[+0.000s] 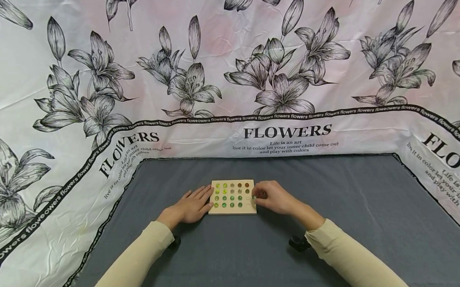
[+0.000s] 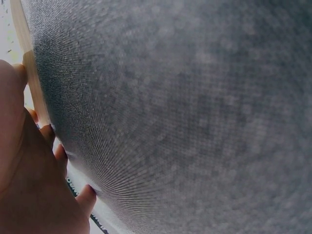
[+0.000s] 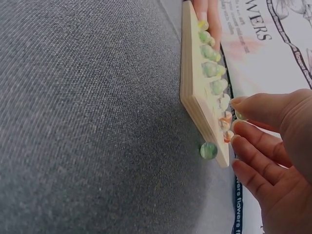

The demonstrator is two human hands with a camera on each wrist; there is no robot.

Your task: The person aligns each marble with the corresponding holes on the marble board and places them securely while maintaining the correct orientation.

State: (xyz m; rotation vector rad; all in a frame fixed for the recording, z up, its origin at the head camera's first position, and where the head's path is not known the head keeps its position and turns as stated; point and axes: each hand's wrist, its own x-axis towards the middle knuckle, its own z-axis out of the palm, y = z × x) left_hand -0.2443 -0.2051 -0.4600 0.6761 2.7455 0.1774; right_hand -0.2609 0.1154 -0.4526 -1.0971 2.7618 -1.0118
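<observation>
A pale wooden board (image 1: 244,211) lies on the grey cloth, set with rows of glass marbles in yellow, green, clear and reddish-brown. In its right column, the two nearest hollows hold no marble. My left hand (image 1: 192,205) lies flat, fingers extended, its fingertips and thumb at the board's left edge. Over the right edge, my right hand (image 1: 275,197) pinches a green marble (image 3: 240,115) between thumb and index finger, the other fingers loosely bent. Another green marble (image 3: 208,150) rests on the cloth beside the board, below that hand in the right wrist view.
Grey cloth (image 1: 234,253) covers the table around the board. A white fabric backdrop (image 1: 199,140) with printed flowers and lettering rises behind and along both sides. Dark wrist devices (image 1: 299,243) show under the sleeves.
</observation>
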